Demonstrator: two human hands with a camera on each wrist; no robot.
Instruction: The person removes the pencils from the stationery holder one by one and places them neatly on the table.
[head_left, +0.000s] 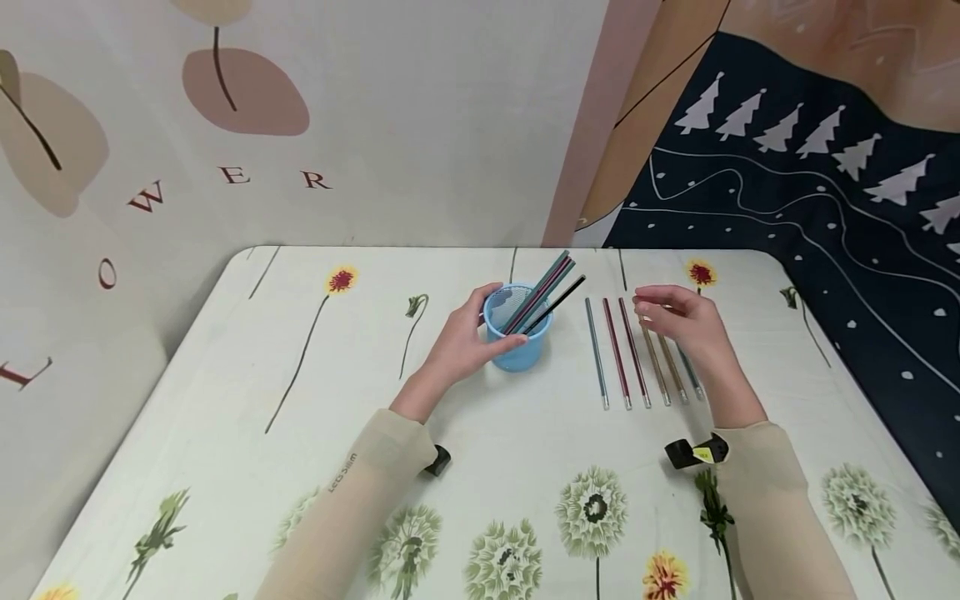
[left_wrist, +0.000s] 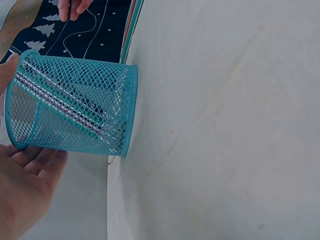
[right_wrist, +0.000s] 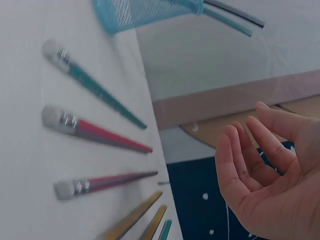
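Note:
My left hand [head_left: 467, 340] grips a light blue mesh pencil cup [head_left: 517, 358], fingers on its far side and thumb across the near rim. Several pencils [head_left: 542, 290], teal, dark red and black, lean to the right inside it; their lower ends show through the mesh [left_wrist: 75, 102] in the left wrist view. My right hand [head_left: 693, 323] hovers above the upper ends of two gold pencils [head_left: 656, 367], fingers loosely bent, holding nothing in the right wrist view. Left of these lie a teal pencil [head_left: 597, 354] and two red pencils [head_left: 617, 354]; another teal pencil [head_left: 692, 375] is partly hidden under the hand.
A white cloth [head_left: 465, 450] printed with flowers covers the table. Behind it rises a pale printed backdrop [head_left: 420, 125], with a dark blue tree-patterned cloth [head_left: 810, 242] at the right. A black wrist device [head_left: 697, 452] sits below my right cuff.

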